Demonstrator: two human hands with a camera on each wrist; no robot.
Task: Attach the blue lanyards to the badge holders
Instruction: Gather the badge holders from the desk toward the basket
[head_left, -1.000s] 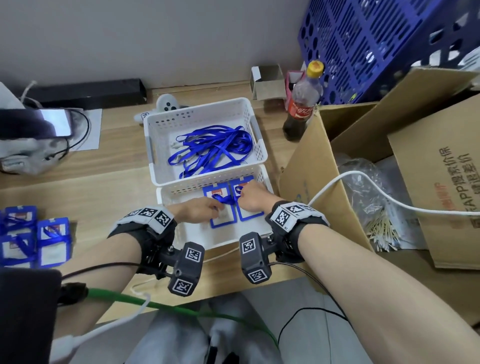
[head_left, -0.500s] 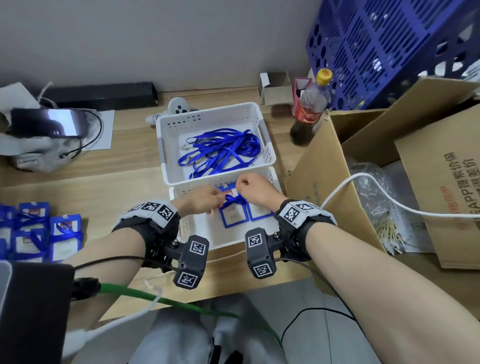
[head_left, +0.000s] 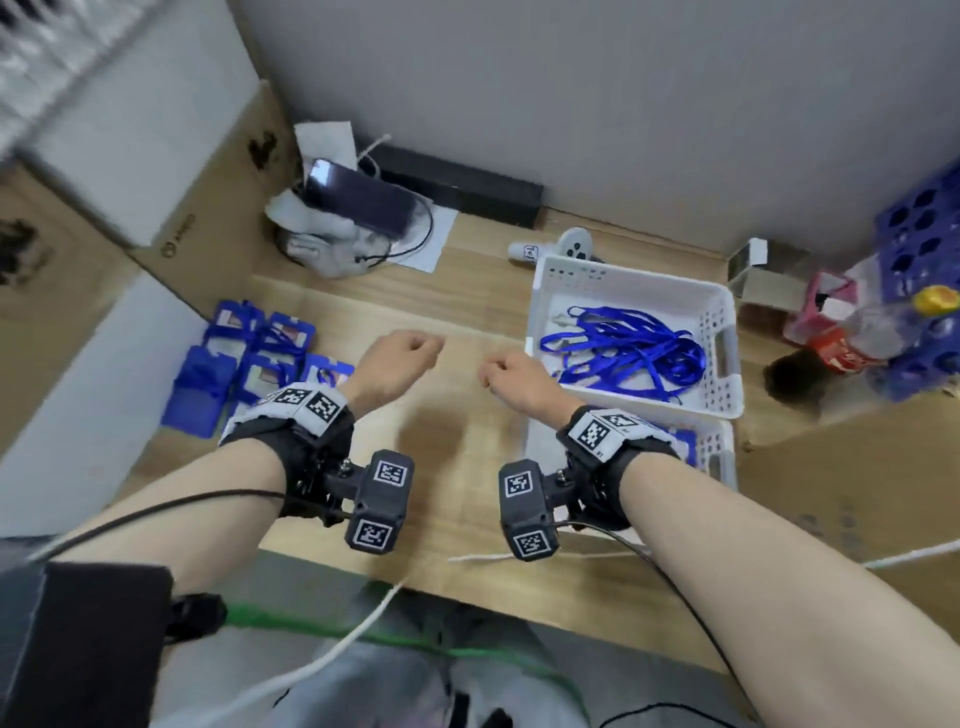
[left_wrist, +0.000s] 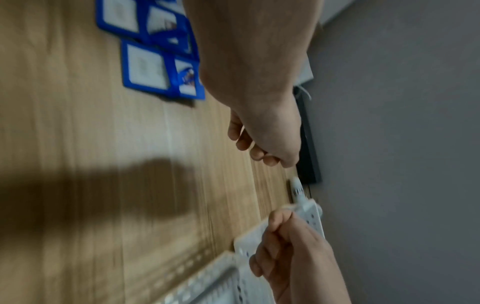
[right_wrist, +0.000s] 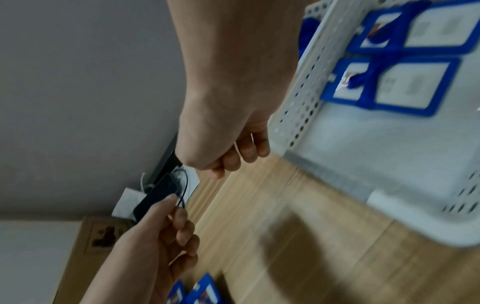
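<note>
Hovering over the bare worktop (head_left: 467, 467), the left hand (head_left: 397, 364) and right hand (head_left: 514, 382) have fingers loosely curled, each grip holding nothing. Lanyards (head_left: 623, 351) lie tangled in the far basket (head_left: 724, 364), holders (right_wrist: 389, 82) in the near one. I think pulling one lanyard could drag out the whole knot.

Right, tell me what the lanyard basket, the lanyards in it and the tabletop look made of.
Basket: white moulded plastic, judging by its perforated walls and cut-out handle. Lanyards: flat blue woven ribbon, probably polyester; they lie limp and tangled. Tabletop: pale wood-grain surface, matte; laminate or real wood, cannot tell.
</note>
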